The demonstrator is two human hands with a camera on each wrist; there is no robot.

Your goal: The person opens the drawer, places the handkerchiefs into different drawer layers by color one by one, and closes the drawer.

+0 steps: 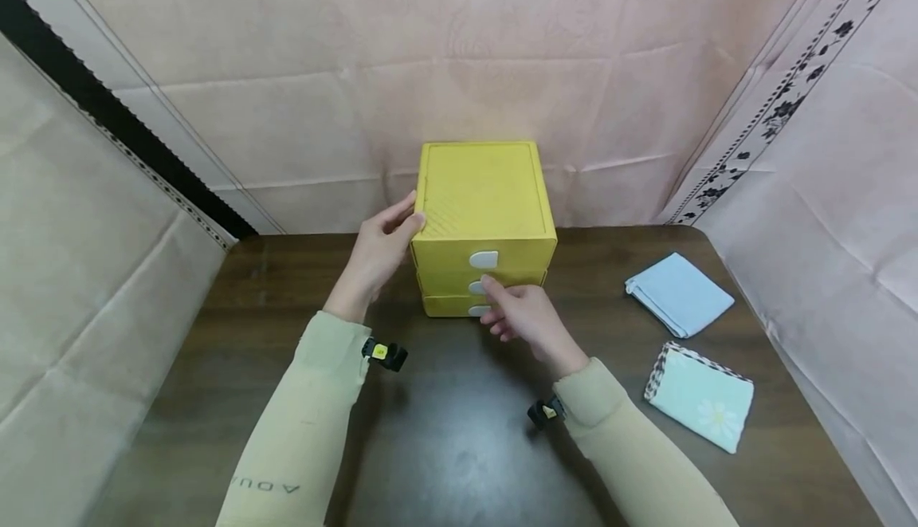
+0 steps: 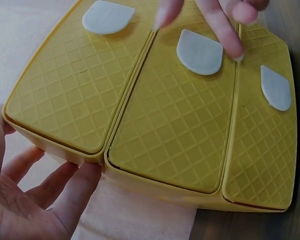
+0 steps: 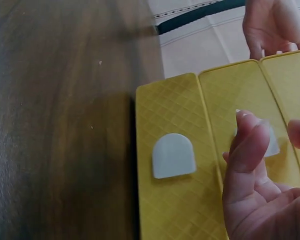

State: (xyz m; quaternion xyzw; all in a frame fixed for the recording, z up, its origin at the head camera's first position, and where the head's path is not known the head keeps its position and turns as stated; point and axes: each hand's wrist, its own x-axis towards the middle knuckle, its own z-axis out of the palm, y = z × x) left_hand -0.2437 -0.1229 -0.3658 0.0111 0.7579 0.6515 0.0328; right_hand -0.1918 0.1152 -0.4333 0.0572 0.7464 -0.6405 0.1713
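A yellow three-drawer box (image 1: pixel 480 192) stands at the table's back edge. Its waffle-patterned fronts are closed, each with a white pull tab (image 2: pixel 200 51). My left hand (image 1: pixel 376 252) lies along the box's left side, thumb by the top front edge. In the left wrist view, the left fingertips (image 2: pixel 85 180) touch that side wall. Before the drawer fronts is my right hand (image 1: pixel 531 316), thumb and fingers apart and loosely bent around the height of the middle tab. The right wrist view shows the lowest tab (image 3: pixel 173 156) uncovered, while the right fingers partly hide the middle one.
To the right on the brown wooden table (image 1: pixel 445 447) lie a folded light blue cloth (image 1: pixel 680 294) and a folded mint cloth (image 1: pixel 703 399) with a checked edge and a flower. Pale cloth hangings (image 1: pixel 466 57) enclose the table at the back and both sides.
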